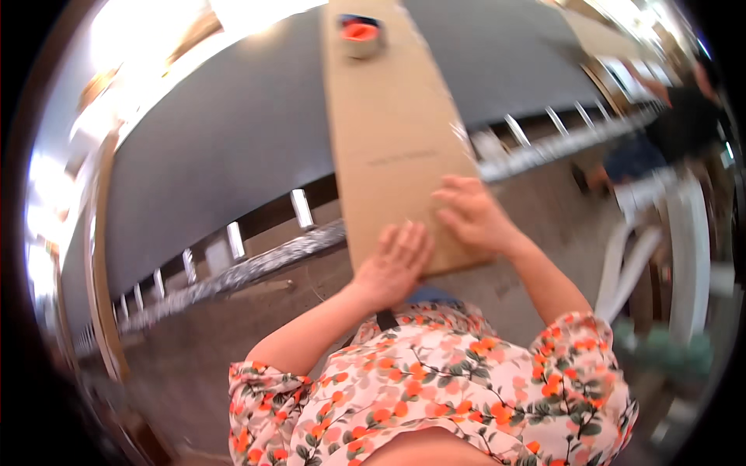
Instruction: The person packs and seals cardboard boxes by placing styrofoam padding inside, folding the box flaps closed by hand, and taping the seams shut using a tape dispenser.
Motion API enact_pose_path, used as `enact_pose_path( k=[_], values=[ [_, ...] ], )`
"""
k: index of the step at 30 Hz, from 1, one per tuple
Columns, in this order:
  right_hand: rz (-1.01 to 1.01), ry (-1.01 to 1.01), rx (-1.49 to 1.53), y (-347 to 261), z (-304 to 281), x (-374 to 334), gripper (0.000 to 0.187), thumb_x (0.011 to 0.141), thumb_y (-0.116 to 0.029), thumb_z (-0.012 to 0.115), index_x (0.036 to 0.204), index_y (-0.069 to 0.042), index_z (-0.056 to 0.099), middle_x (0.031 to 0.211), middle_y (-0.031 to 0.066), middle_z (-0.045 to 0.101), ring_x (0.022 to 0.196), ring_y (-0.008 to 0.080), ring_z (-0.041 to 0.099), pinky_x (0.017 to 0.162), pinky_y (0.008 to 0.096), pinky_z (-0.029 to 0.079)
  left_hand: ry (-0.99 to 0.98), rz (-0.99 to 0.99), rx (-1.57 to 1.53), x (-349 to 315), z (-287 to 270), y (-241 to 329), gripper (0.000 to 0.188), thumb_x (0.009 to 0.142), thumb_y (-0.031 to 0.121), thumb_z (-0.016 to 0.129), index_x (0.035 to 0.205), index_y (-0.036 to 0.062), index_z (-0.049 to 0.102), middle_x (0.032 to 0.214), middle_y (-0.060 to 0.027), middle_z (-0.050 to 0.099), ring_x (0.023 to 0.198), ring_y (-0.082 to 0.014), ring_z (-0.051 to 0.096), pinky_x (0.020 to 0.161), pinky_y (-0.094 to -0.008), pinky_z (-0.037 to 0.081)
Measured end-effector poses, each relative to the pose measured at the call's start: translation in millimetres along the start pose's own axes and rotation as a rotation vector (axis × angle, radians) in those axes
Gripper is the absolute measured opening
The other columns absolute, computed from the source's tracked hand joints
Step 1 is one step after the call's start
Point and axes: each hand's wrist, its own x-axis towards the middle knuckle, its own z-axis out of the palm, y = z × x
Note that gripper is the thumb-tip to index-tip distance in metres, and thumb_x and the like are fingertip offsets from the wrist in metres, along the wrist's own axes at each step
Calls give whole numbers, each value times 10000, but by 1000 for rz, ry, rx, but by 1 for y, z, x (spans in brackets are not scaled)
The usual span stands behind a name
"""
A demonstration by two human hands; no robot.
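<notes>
A long, flat cardboard box (396, 116) lies across a dark conveyor belt, its near end jutting over the belt's edge toward me. My left hand (394, 260) rests on top of the near end, fingers stretched out and palm down. Just to the right and a little farther off, my right hand (470, 211) touches the box near its right edge, fingers apart and slightly bent. Neither hand grips anything. Toward the far end of the box sits a roll of tape (361, 39) with an orange-red core. A line of print on the cardboard is blurred.
The dark belt (217, 147) runs left and right beneath the box, with metal rollers (301, 208) along its near rail. At the right, a person in dark clothes (688, 116) is near white strips of material (688, 256). An upright board (101, 248) stands at the left.
</notes>
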Motion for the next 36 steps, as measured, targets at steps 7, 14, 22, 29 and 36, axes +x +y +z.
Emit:
enact_pose_path(
  k=[7, 14, 22, 29, 36],
  values=[
    [-137, 393, -194, 101, -58, 256, 425, 866, -237, 647, 1199, 19, 576, 1211, 214, 598, 1153, 371, 542, 998, 406, 416, 79, -13, -135, 1, -4, 1, 651, 851, 363, 538, 1391, 26, 399, 1446, -186, 386, 1364, -308, 329, 1131, -501, 190],
    [297, 70, -297, 86, -23, 423, 483, 820, -301, 674, 1178, 7, 577, 1140, 203, 635, 1085, 366, 597, 918, 407, 480, 77, -2, -32, -16, -18, 15, 556, 886, 294, 434, 1380, 39, 410, 1448, -166, 387, 1388, -291, 303, 1160, -508, 150],
    [521, -341, -349, 44, -38, 336, 232, 706, -154, 584, 851, 22, 622, 759, 191, 644, 616, 289, 651, 535, 426, 518, -3, 35, -102, -13, -16, 4, 772, 791, 379, 618, 1421, 26, 344, 1496, -193, 306, 1409, -339, 247, 1164, -486, 133],
    [922, -218, -42, -14, -46, 101, 289, 719, -226, 567, 923, -26, 606, 702, 81, 588, 566, 217, 605, 491, 369, 515, 108, -40, -241, -61, -12, -41, 922, 728, 403, 707, 1453, 23, 282, 1530, -161, 259, 1430, -303, 208, 1177, -431, 101],
    [1253, 304, 782, -70, 2, -213, 286, 705, -45, 546, 977, -20, 627, 890, 72, 639, 768, 206, 645, 689, 377, 549, 232, -58, -220, -66, 13, -36, 878, 739, 436, 705, 1428, 29, 342, 1512, -134, 304, 1423, -265, 226, 1177, -414, 116]
  ],
)
